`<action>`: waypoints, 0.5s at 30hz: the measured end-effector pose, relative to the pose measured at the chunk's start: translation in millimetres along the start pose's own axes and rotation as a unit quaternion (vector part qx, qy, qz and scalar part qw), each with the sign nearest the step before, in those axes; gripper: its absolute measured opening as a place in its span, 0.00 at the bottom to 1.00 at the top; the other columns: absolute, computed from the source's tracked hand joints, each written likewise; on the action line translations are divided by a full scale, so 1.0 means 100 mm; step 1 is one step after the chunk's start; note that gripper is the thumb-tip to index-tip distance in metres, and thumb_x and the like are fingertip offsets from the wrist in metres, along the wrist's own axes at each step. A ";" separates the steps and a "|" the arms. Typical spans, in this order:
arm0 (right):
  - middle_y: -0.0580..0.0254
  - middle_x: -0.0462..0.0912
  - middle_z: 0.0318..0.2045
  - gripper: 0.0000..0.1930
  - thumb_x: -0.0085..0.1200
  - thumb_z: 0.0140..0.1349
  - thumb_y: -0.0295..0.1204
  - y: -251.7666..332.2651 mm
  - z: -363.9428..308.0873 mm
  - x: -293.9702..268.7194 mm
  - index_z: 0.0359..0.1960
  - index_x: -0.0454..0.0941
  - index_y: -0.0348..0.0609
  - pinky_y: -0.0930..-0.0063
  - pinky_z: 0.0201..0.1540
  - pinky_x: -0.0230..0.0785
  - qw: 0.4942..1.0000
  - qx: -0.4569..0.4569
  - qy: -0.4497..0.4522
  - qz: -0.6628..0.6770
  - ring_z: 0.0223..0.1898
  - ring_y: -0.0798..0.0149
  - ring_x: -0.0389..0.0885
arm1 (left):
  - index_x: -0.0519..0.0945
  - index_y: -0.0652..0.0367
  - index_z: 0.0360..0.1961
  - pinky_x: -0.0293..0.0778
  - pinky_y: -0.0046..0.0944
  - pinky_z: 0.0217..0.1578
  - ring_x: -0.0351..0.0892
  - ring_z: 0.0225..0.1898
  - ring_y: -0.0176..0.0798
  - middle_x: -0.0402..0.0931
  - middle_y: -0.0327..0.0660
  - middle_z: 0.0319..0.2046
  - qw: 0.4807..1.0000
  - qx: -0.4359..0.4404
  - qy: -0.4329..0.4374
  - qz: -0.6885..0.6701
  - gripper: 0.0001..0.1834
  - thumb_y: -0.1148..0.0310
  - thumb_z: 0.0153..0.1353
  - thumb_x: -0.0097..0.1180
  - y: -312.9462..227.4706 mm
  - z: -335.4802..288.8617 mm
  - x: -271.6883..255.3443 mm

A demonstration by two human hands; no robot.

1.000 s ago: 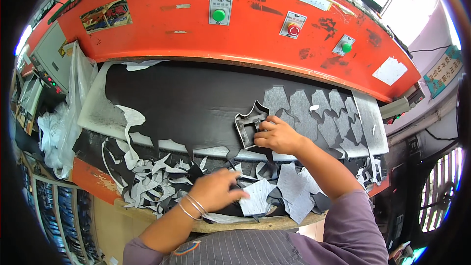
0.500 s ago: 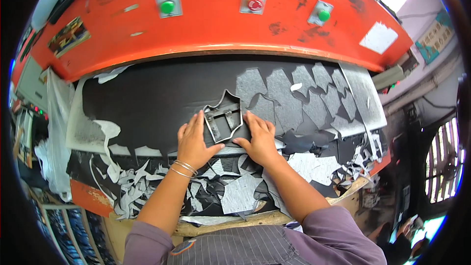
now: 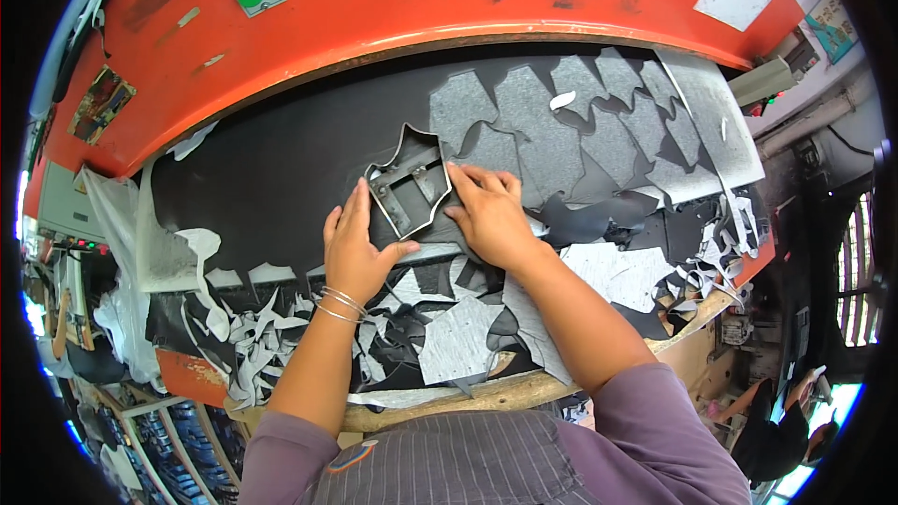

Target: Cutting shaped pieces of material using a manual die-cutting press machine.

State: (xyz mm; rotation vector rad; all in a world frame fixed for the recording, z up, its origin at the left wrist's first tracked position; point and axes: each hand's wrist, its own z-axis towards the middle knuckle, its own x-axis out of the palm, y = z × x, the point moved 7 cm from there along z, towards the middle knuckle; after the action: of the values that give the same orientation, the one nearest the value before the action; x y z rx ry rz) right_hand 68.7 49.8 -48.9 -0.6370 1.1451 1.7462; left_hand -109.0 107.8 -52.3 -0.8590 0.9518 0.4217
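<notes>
A metal cutting die [image 3: 412, 189], an irregular open frame with crossbars inside, rests on a black sheet of material [image 3: 271, 154]. My left hand [image 3: 354, 248] presses its straightened fingers to the die's left side, its thumb reaching along the near edge. From the right, my right hand [image 3: 491, 210] bears on the frame with its fingertips and thumb. Between them the two hands hold the die. Just right of it the sheet is cut away in several shapes, which show the grey surface [image 3: 538, 136] beneath.
An orange machine beam [image 3: 337, 9] with green and red buttons spans the far side. Grey-white and black offcuts [image 3: 458, 341] lie heaped along the near edge, above a wooden rail [image 3: 505, 393]. A small white scrap [image 3: 562, 101] sits among the cut shapes. Clear plastic [image 3: 122, 271] hangs at left.
The whole view has tilted and shifted, so the beam appears higher. Both hands stay at the die, and its place beside the cut-out shapes looks about the same.
</notes>
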 end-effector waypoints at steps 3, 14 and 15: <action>0.48 0.76 0.51 0.29 0.55 0.58 0.31 -0.02 0.00 0.08 0.62 0.64 0.36 0.52 0.60 0.52 0.999 0.014 0.036 0.016 0.58 0.53 0.69 | 0.53 0.66 0.68 0.48 0.48 0.66 0.65 0.62 0.53 0.67 0.58 0.59 1.000 -0.005 0.006 -0.008 0.63 0.46 0.36 0.73 0.06 0.03 0.02; 0.55 0.80 0.48 0.28 0.49 0.63 0.34 -0.15 0.00 0.01 0.63 0.60 0.35 0.51 0.63 0.49 1.000 0.015 0.025 0.011 0.62 0.58 0.65 | 0.50 0.68 0.68 0.41 0.48 0.68 0.66 0.64 0.48 0.69 0.60 0.58 0.990 -0.083 0.024 -0.109 0.62 0.60 0.35 0.76 -0.05 0.12 0.08; 0.55 0.80 0.49 0.28 0.49 0.63 0.34 -0.16 -0.01 0.01 0.63 0.60 0.35 0.51 0.64 0.49 1.000 0.010 0.018 0.009 0.62 0.59 0.65 | 0.50 0.68 0.68 0.41 0.48 0.68 0.67 0.63 0.49 0.69 0.60 0.58 0.992 -0.077 0.024 -0.093 0.62 0.61 0.35 0.76 -0.09 0.12 0.09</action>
State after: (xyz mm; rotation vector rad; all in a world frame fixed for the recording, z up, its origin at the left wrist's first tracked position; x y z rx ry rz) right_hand 82.6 51.8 -56.4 -0.6501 1.1959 1.7419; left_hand -91.9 111.7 -51.9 -1.0932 0.8826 0.3171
